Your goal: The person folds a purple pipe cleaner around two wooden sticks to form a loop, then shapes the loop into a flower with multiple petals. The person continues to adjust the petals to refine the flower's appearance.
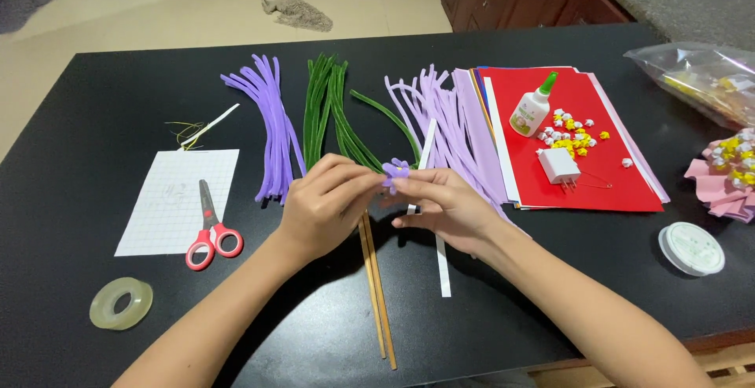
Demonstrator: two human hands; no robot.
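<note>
- Black bench (102,97) carries purple stems (271,125), green stems (326,113), red paper (598,176).
- Scissors (209,235), glue bottle (533,106) lie untouched.
- Left hand (322,207) and right hand (444,207): both grips pinched shut on the small purple flower (395,171), above mid-bench; it looks partly shaped, with no stem attached.
</note>
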